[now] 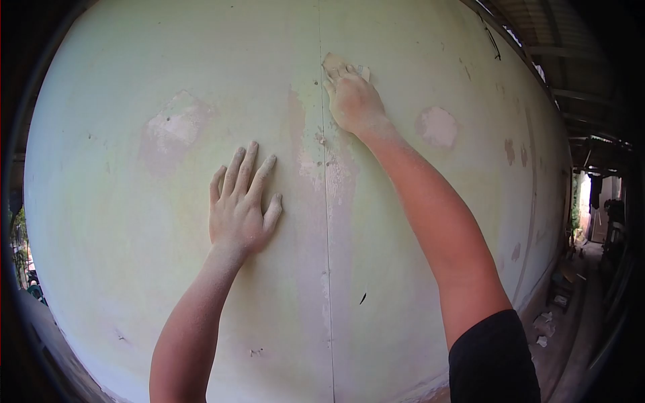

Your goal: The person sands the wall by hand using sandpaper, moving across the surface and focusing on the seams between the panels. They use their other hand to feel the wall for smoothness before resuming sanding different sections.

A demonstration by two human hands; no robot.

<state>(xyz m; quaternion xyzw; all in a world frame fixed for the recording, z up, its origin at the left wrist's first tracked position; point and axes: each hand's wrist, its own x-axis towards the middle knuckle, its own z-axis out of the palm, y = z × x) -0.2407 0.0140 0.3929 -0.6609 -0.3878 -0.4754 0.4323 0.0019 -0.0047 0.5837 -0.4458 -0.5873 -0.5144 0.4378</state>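
A pale green wall [262,87] fills most of the view, with a thin vertical seam [327,235] down its middle. My left hand [242,208] lies flat on the wall left of the seam, fingers spread, coated in pale dust. Higher up, just right of the seam, my right hand [354,97] presses a tan piece of sandpaper [331,62] against the surface. Its edges show past the fingers; the rest is hidden beneath them. Whitish filler [316,168] runs along the seam below the right hand.
Round pale patches mark the wall at left [178,124] and right [438,126]. A dark wire [494,43] hangs at upper right. A narrow passage [581,289] with scattered debris [544,326] runs along the right, under a corrugated roof [571,40].
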